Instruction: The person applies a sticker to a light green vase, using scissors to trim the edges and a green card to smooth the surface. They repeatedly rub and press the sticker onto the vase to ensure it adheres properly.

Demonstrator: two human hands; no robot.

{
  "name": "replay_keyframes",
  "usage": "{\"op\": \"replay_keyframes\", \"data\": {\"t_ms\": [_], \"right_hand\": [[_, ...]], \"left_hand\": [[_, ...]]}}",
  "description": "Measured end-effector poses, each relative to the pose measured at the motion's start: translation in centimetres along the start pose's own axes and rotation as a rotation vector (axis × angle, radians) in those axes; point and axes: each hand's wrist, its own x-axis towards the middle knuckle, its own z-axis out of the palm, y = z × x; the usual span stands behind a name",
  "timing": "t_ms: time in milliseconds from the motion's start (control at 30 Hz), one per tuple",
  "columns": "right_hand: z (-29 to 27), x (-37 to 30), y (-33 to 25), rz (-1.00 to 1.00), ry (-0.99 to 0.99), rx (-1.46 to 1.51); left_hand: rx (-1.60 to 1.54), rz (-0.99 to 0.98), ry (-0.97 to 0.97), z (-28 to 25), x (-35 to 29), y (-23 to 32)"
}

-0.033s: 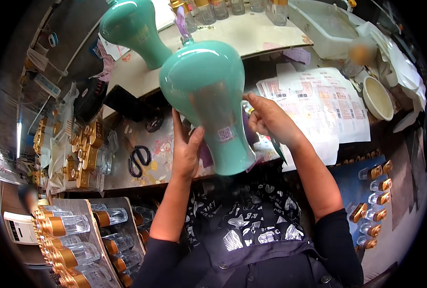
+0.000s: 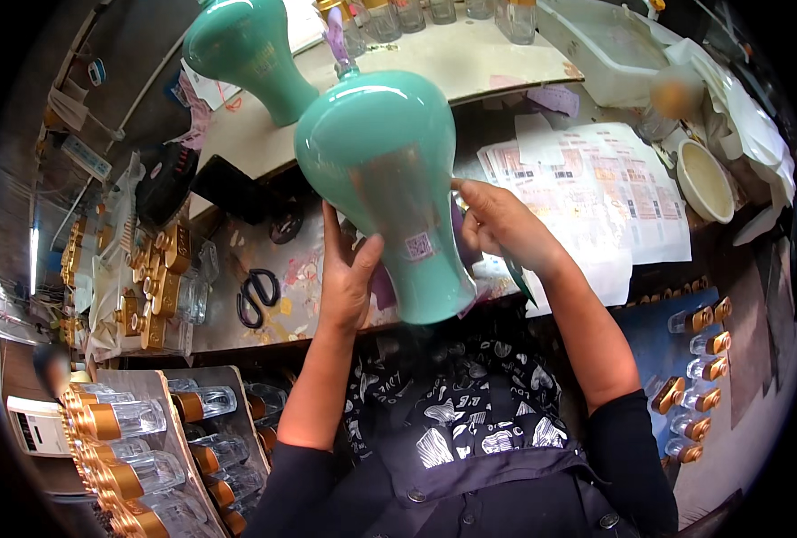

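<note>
Turquoise vase (image 2: 389,202) between two bare hands, its neck pointing away from the person.

The left hand (image 2: 348,280) has loose hold of the vase's left side, thumb and fingers well spread, fingers reaching under its shoulder. On the vase's right, the right hand (image 2: 502,220) has one fingertip at its edge, other fingers curled in; a dark green piece (image 2: 519,282) juts below, and I cannot tell whether it is gripped. Glossy and broad-shouldered, the vase narrows, then flares slightly at its foot, a small square code (image 2: 418,247) printed above it. Black scissors (image 2: 258,298) lie left of the vase.
</note>
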Motion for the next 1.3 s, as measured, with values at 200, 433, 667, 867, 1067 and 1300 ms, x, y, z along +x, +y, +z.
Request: {"op": "replay_keyframes", "data": {"t_ms": [200,433,667,867,1067,1300], "right_hand": [[1.3,-0.1,3.1,-0.078,0.095,-0.232],[0.6,0.4,3.3,-0.051,0.057,-0.181],[1.4,0.5,2.5,-0.042,0.100,-0.296],[1.3,0.3,2.1,-0.030,0.088,-0.325],[0.8,0.5,2.6,-0.043,0.042,-0.270],[1.2,0.4,3.0,-0.061,0.075,-0.280]], "left_hand": [[0.062,-0.010,-0.036,-0.1,-0.7,-0.7],[-0.006,0.017,-0.074,0.1,-0.1,-0.7],[0.047,0.010,-0.045,0.2,-0.1,-0.7],[0.028,0.035,-0.071,0.3,0.0,-0.6],[0.001,0.016,-0.075,0.1,0.0,-0.5],[0.021,-0.011,-0.034,0.0,-0.3,-0.9]]}}
